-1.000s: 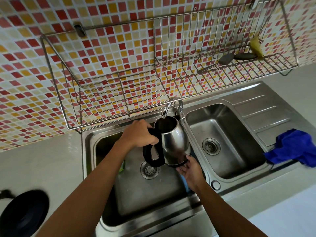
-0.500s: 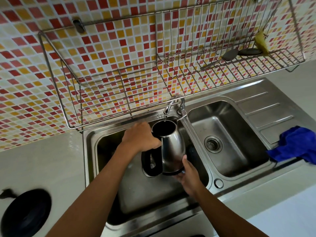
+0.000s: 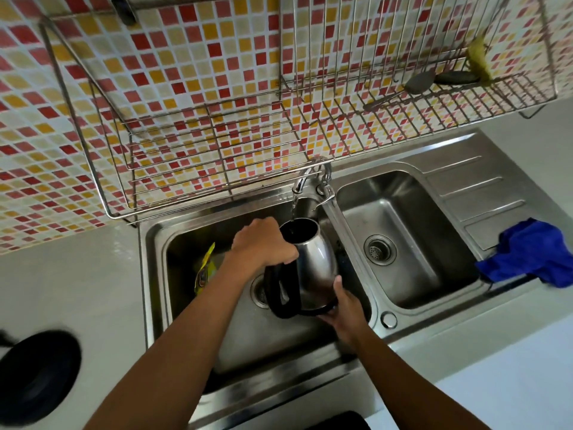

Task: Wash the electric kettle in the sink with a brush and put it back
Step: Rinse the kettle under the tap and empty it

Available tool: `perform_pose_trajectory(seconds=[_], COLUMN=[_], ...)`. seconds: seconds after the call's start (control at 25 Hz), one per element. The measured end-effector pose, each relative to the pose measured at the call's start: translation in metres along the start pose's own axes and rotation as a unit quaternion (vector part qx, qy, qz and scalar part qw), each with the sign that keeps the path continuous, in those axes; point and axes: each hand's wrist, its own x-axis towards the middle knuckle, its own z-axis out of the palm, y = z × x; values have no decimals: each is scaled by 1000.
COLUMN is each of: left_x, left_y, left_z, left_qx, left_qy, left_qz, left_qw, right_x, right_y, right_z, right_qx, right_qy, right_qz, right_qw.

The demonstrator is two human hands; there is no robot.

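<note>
A steel electric kettle (image 3: 314, 262) with a black handle hangs over the left basin of the double sink (image 3: 155, 274), lid off, its open mouth under the tap (image 3: 305, 178). A thin stream of water runs from the tap into it. My left hand (image 3: 263, 243) grips the top of the black handle. My right hand (image 3: 342, 305) supports the kettle's base from below, thumb up against the steel wall. A brush with a dark handle and yellow-green bristles (image 3: 479, 62) lies on the wire rack at the upper right.
A yellow packet (image 3: 206, 268) leans in the left basin. The right basin has a drain (image 3: 379, 249), and a blue cloth (image 3: 533, 254) lies on the drainboard. A wire dish rack (image 3: 217, 144) hangs on the mosaic wall above the sink. A black round kettle base (image 3: 37, 377) sits on the left counter.
Both hands have tipped the kettle more upright and raised its mouth toward the tap, and water now falls into it. The camera has moved closer.
</note>
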Motion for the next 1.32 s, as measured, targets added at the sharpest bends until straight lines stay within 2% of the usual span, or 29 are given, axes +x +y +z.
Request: perform_pose_trajectory(seconds=[0.12,0.2,0.36,0.48,0.56,0.64,0.72,0.84,0.92,1.04,1.12,1.2,1.32], left_x=[8,8,12,17,17,16,16,18,17,13,17,24,31], left_y=[-5,-4,1,-6,-6,-2,0,-6,-13,-15,-16,-18,-18], left_z=[-20,-30,-21,-24,-27,-21,-16,-22,-25,-14,-9,-12,-18], left_qx=[-22,-8,-28,-68,-54,-21,-33,-64,-46,-23,-39,-48,-35], left_qy=[30,40,-1,14,25,2,-30,2,34,4,-17,-1,5], left_qz=[-14,-17,-11,-25,-28,-23,-23,-36,-40,-41,-44,-52,-45], left_qw=[999,999,1000,997,998,1000,999,997,998,999,998,997,998], right_x=[6,4,9,17,11,3,8,15,7,-6,6,15,10], right_y=[-16,-3,-20,-41,-26,-13,-20,-35,-22,-10,-22,-34,-14], right_z=[26,32,8,25,29,17,5,25,35,19,14,24,29], right_qx=[-6,-4,-43,-53,-50,-45,-49,-61,-64,-65,-60,-66,-61], right_qy=[-8,-13,9,16,26,20,44,49,40,18,48,65,61], right_qz=[-8,8,3,-7,1,26,16,-7,-4,33,26,5,14], right_qw=[1000,1000,999,998,998,998,998,997,997,997,997,996,996])
